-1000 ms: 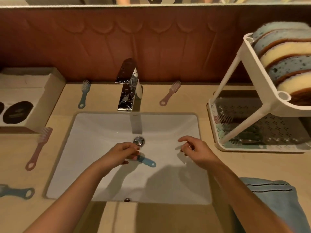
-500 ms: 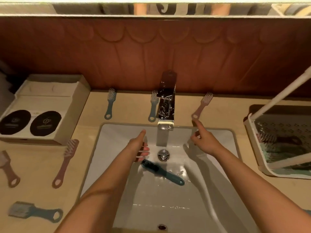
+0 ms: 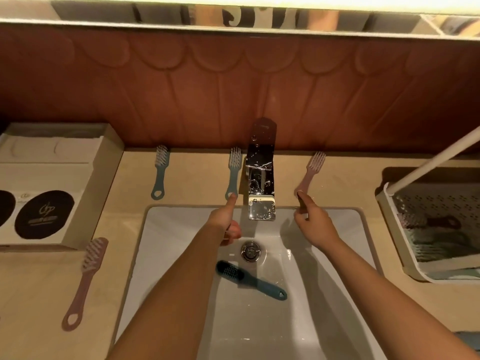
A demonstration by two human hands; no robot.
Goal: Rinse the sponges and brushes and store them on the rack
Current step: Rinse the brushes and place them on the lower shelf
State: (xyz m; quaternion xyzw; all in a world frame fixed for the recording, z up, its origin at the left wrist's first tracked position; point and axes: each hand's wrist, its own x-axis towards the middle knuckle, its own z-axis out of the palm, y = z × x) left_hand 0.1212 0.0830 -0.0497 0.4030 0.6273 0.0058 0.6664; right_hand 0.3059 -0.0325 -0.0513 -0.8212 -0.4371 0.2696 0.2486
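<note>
A dark blue brush (image 3: 250, 281) lies loose in the white sink (image 3: 176, 229), just below the drain. My left hand (image 3: 224, 222) reaches to the sink's back rim; its thumb tip touches the handle end of a blue brush (image 3: 233, 172) lying left of the faucet, and the other fingers are curled and hold nothing. My right hand (image 3: 313, 220) pinches the handle end of a pink brush (image 3: 311, 170) that lies on the counter right of the faucet. The white rack (image 3: 389, 203) stands at the right edge, with one brush (image 3: 428, 222) on its lower tray.
The chrome faucet (image 3: 261, 172) stands between my hands, with no water running. Another blue brush (image 3: 159, 172) lies at the back left and a pink brush (image 3: 85, 281) left of the sink. A cardboard box (image 3: 85, 183) sits on the left counter.
My left hand let go of the dark blue brush, which stays in the sink. Both hands moved up to the back rim, reaching the blue and pink brushes beside the faucet.
</note>
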